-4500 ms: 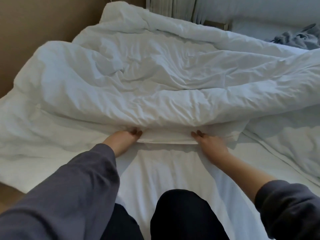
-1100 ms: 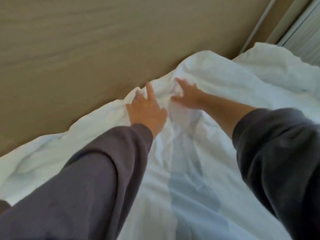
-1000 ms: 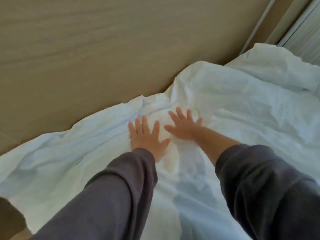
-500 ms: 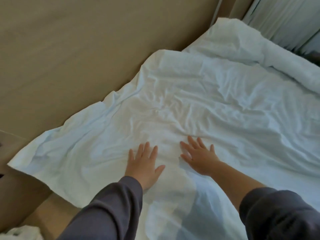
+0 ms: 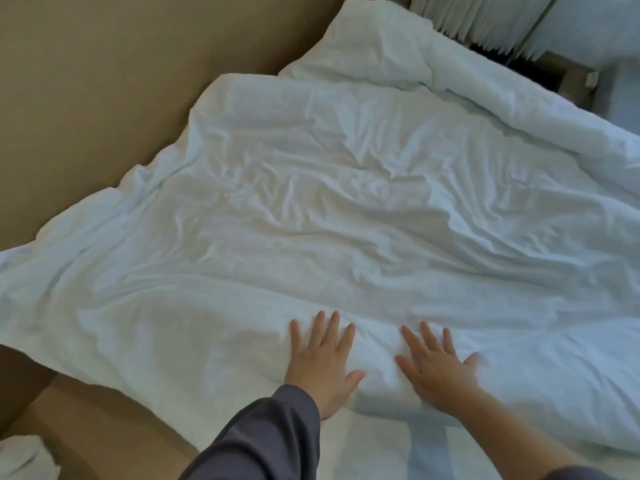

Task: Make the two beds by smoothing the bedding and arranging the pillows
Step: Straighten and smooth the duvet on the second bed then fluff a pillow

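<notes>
The white duvet (image 5: pixel 346 220) lies spread across the bed, reaching from right under both grips away to the far end. Its cloth is thin-looking and heavily creased, with long folds running crosswise just beyond the fingertips and a knot of finer wrinkles farther out. The left grip (image 5: pixel 320 362) lies flat on the duvet's near edge, palm down, fingers (image 5: pixel 334 327) straight and slightly fanned, thumb out toward the other grip. The right grip (image 5: pixel 438 368) rests just beside it, also palm down and spread wide on the cloth, pinching nothing. Between and under the two grips the edge puffs up into a soft ridge. Nearer the person than that ridge, a flatter white sheet (image 5: pixel 363 445) shows. To the left of the left grip the duvet's corner hangs out over a tan ledge (image 5: pixel 86 420) and meets the tan wall panel (image 5: pixel 104 81). Well beyond the grips, at the far end, white bedding (image 5: pixel 381 39) is bunched into a thick roll, and pleated pale curtains (image 5: pixel 485 22) hang behind it. A grey sleeve (image 5: pixel 263 438) covers the left arm up to the wrist.
</notes>
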Demonstrator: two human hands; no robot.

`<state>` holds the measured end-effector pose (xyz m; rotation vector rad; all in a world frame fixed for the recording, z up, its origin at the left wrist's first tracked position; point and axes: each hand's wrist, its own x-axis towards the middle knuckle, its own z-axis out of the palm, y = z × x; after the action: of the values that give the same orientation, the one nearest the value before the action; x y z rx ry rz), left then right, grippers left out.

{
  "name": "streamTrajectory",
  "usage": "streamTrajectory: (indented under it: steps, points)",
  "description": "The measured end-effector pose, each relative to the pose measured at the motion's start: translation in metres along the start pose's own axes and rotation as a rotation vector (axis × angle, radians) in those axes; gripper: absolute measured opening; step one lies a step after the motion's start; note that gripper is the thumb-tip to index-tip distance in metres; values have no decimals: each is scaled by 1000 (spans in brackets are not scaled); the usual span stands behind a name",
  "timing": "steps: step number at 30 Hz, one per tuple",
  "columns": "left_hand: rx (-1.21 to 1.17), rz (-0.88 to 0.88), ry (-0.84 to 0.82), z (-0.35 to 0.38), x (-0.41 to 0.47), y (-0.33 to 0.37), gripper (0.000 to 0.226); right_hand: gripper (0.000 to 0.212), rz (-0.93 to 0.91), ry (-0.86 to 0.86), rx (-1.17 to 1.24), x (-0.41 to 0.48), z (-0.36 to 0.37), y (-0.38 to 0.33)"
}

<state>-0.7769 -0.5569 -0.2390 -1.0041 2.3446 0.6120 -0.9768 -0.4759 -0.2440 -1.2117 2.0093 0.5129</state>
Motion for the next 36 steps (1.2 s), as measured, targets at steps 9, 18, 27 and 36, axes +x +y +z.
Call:
streamTrajectory:
  steps: [9, 18, 27, 36]
  points:
    - [127, -168, 42, 75, 12, 30, 69, 59, -93, 184, 40, 3, 73, 34]
    - [48, 126, -175, 75, -92, 160, 78, 71, 189, 111, -68, -171, 132, 187]
    - [-25, 251, -118, 100, -60, 333, 96, 95, 504, 110, -80, -180, 139, 341]
    - [104, 47, 147, 134, 30, 430, 47, 73, 150, 424, -110, -118, 164, 468]
